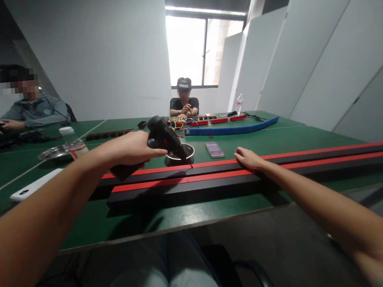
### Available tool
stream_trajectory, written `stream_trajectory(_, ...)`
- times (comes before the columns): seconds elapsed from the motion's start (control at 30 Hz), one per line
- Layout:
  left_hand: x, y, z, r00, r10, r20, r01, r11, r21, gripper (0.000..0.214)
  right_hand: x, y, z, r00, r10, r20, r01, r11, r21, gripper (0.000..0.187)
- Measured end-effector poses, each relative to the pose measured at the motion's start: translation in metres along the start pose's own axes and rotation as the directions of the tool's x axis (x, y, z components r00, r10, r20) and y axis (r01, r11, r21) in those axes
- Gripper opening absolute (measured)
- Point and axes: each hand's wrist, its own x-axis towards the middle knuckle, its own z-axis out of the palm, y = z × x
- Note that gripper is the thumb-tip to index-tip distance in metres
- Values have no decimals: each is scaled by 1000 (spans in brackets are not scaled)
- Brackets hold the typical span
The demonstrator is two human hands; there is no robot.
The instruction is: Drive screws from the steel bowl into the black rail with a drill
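Note:
My left hand (133, 148) is wrapped round the grip of a black cordless power drill (164, 134). The drill slants downward, its bit end touching or just above the red strip of the farther long black bar (153, 170). A second black bar with a red top (178, 191) lies parallel on my side. My right hand (248, 158) lies over the farther bar with its fingers curled round it. Just behind the drill tip stands a small metal bowl (188, 149), partly covered by the drill; its contents cannot be made out.
A stack of cards or labels (214, 150), a blue curved strip (233, 128), and coloured wires with red blocks lie farther back on the green table (191, 215). At left are a plastic bottle (70, 138), a metal dish (54, 152) and a white phone-like object (36, 185). Two people sit beyond.

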Motion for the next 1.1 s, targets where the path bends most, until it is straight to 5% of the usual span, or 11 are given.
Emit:
stream_trajectory(0.13, -18, -25, 13, 993, -122, -8, 118, 973, -197, 32, 1, -5, 9, 999, -41, 32, 39, 999, 35, 20)
stream_trajectory(0.3, -40, -43, 39, 948, -306, 85, 307, 809, -502, 33, 3, -8, 8, 997, -40, 59, 38, 999, 29, 25)
stream_trajectory(0.5, -30, -35, 78, 967, -233, 102, 231, 633, -739, 32, 4, -12, 9, 997, -10, 71, 10, 1000, 6, 25)
stream_trajectory(0.67, -16, -18, 102, 966, -175, 189, 237, 314, -919, 27, 7, -33, 17, 995, -2, 95, 1, 1000, 18, 24)
stream_trajectory(0.77, -13, -16, 111, 967, -152, 203, 231, 198, -953, 26, 9, -51, 25, 995, -15, 99, 12, 999, 34, 24)
stream_trajectory(1.1, -14, -36, 126, 980, -173, 96, 130, 194, -972, 25, 6, -82, 33, 995, 20, 93, -19, 1000, -15, 27)
